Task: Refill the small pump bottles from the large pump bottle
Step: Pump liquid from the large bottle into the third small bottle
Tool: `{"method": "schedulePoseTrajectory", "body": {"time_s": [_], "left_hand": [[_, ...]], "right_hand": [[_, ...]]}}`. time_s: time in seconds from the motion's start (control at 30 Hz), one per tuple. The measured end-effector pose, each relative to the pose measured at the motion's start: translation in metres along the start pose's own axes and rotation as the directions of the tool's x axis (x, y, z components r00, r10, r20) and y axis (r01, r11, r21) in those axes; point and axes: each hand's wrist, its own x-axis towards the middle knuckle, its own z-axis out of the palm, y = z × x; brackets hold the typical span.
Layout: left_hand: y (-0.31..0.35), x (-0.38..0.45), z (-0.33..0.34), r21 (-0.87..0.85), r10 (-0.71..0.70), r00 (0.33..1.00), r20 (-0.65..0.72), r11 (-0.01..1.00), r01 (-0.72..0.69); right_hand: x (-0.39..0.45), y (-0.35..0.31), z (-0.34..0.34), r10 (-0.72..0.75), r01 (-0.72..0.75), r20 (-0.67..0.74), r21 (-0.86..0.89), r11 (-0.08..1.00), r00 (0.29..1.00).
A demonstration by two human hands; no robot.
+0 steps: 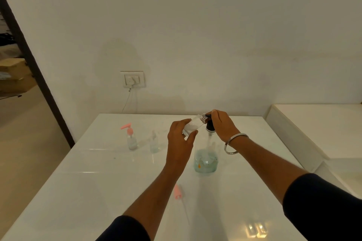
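The large clear pump bottle (205,159) stands on the white table (98,191), holding a little bluish liquid at its bottom. My right hand (222,126) covers and presses its black pump head (209,126). My left hand (181,143) grips a small clear bottle (193,125) without a pump, tilted with its open neck up against the black spout. A pink pump with its long dip tube (177,191) lies on the table near me. Two more small bottles stand to the left: one with a pink pump (130,139) and a clear one (154,144).
A wall socket with a plugged-in cable (132,79) sits on the wall behind the table. A white ledge (313,123) runs along the right. A dark door frame (39,84) and cardboard boxes are at the far left.
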Motion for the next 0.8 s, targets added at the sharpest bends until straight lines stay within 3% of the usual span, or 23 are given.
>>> {"method": "schedulePoseTrajectory", "body": {"time_s": [0.37, 0.57, 0.8], "left_hand": [[0.013, 0.004, -0.004, -0.010, 0.040, 0.999, -0.005, 0.999, -0.040], [0.005, 0.000, 0.000, -0.011, 0.020, 1.000, -0.014, 1.000, -0.020], [0.006, -0.001, 0.001, -0.012, 0.022, 1.000, -0.021, 1.000, -0.022]], "right_hand": [[0.001, -0.011, -0.015, -0.054, 0.058, 0.034, -0.112, 0.992, 0.998], [-0.003, -0.005, -0.002, -0.011, 0.011, -0.005, 0.083, 0.996, 1.000], [-0.002, -0.002, -0.002, -0.016, 0.016, -0.009, 0.005, 1.000, 1.000]]}}
